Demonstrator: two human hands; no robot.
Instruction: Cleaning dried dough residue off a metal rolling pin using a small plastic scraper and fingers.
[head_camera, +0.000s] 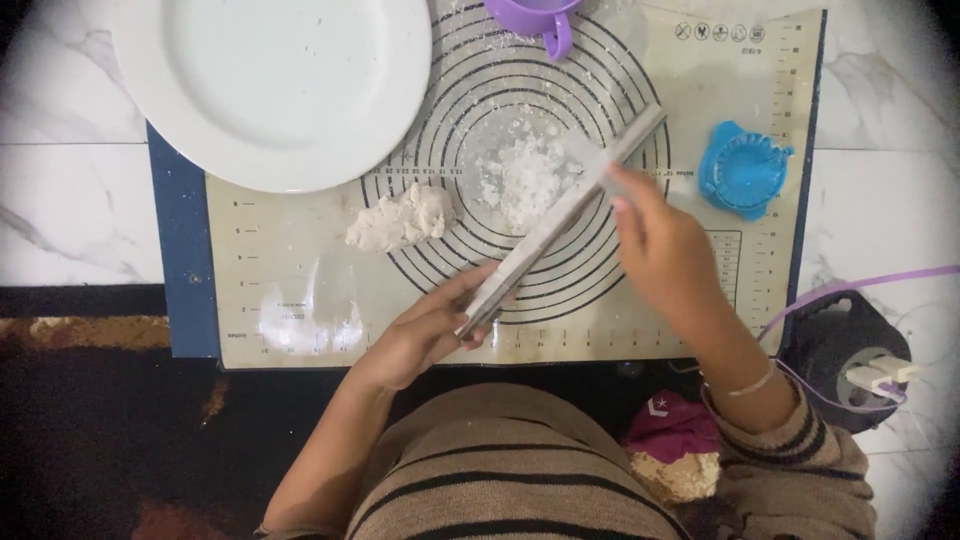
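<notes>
Here, seen from above: a person in a striped brown sweater works over a pastry mat (300, 300) w/ printed concentric rings, laid on a white marble counter (70, 200). Both hands hold a long, flour-dusted rolling pin (560, 215), which lies diagonally across the rings, lower end toward the person, upper end toward the mat's far right. The left hand (425, 330) curls around the pin's lower end, fingers closed on it. The right hand (665, 245) grips nearer the pin's upper part, fingers wrapped over it; a thin bracelet sits at that wrist.

Beneath the pin, at the rings' centre, lies a loose heap of white flour (520, 180). A lump of pale dough (400, 218) rests just left of it, on the outer rings, apart from the pin. A large white plate (275, 85) overlaps the mat's top-left corner. At top centre, partly cut off by the frame, stands a purple cup (540, 18) w/ handle toward the person. A blue round dumpling press (745, 170) lies on the mat's right side, well apart from both hands. Off the mat at lower right: a dark round device (835, 350) w/ a white plug and purple cord. Near the person's right elbow, a maroon pouch (672, 425).
</notes>
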